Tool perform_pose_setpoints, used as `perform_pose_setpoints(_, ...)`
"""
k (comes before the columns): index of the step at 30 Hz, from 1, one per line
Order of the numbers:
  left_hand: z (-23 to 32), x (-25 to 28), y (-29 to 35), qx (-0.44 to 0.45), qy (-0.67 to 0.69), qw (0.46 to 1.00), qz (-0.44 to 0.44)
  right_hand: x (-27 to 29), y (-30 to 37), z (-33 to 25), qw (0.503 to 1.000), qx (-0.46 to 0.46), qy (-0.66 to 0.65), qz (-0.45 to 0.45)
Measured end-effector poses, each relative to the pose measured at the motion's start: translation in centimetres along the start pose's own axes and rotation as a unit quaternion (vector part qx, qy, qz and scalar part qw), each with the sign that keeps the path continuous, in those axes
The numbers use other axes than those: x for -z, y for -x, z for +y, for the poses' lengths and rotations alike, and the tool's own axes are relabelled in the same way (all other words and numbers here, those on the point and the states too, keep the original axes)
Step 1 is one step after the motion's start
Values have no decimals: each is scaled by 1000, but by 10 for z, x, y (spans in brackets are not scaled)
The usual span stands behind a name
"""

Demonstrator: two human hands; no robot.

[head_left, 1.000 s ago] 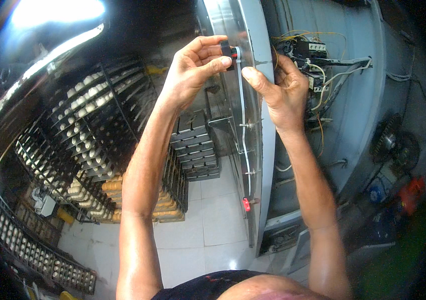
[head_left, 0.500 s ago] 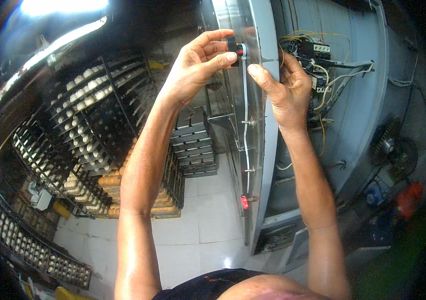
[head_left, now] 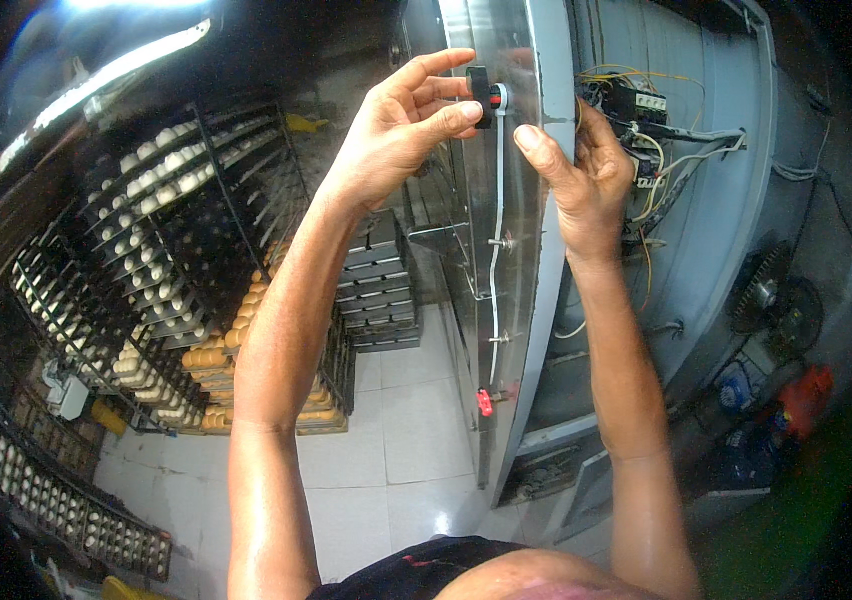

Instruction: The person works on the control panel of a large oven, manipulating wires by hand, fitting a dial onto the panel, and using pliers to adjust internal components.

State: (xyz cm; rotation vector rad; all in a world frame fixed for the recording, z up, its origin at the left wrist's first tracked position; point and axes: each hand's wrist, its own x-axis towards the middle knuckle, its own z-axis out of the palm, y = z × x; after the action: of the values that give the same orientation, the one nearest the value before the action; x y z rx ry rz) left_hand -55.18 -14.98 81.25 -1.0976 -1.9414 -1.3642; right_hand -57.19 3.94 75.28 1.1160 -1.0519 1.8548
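Knob (head_left: pixel 482 96), black w/ red mark, sits at top edge of metal door (head_left: pixel 506 250). Left hand (head_left: pixel 401 125) pinches it w/ thumb + fingers; right hand (head_left: pixel 576 170) clamps door edge. Step: prob. turning knob. Next needs firm twist, door braced.

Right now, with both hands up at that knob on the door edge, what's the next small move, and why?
Probably a small turn of the black knob with the left hand: its fingertips already pinch it, while the right hand grips the metal door edge, bracing it.
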Motion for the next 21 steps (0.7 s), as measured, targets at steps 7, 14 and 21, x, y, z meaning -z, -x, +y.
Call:
perform_pose_setpoints(7, -3, -14, -4, -23, -55, 998, 29, 3, 0, -8, 999, -41, -19, -15)
perform_pose_setpoints(14, -5, -26, -7, -38, -41, 996, 68, 12, -3, 0, 997, 1, 60, -38)
perform_pose_setpoints(21, -2, -28, -15, 18, -19, 996, 87, -6, 5, -1, 997, 8, -64, 40)
